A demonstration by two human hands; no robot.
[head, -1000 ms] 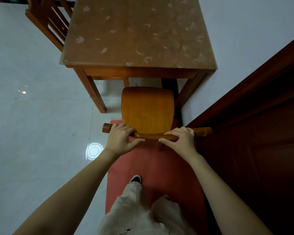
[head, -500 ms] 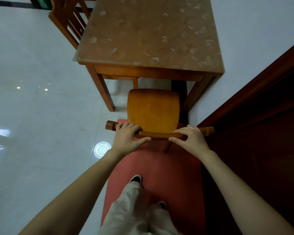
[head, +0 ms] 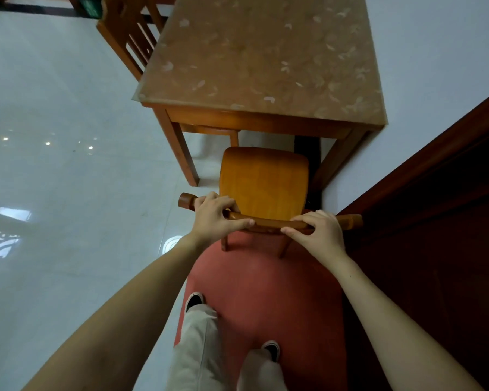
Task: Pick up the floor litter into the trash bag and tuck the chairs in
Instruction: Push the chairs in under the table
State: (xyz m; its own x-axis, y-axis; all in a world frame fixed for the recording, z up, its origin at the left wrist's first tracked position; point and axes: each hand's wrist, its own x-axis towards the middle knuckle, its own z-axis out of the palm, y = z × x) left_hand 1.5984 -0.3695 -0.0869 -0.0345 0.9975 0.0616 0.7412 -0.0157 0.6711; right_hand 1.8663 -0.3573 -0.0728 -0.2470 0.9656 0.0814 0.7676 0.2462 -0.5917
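A wooden chair [head: 263,182] with an orange seat stands in front of me, its seat's front edge just short of the near edge of the table [head: 266,60]. My left hand [head: 215,218] grips the left part of the chair's curved top rail. My right hand [head: 319,232] grips the right part of the same rail. Both hind legs of the chair rest on a red mat [head: 266,292]. No litter or trash bag is in view.
A second wooden chair [head: 127,32] sits at the table's far left side. A white wall [head: 435,52] runs along the table's right. A dark wooden door [head: 435,249] is close on my right. Glossy white floor [head: 68,193] spreads to the left. My feet stand on the mat.
The chair's seat has come a little closer to the table's edge while both hands kept hold of the rail. My view has swung left and my feet have stepped forward.
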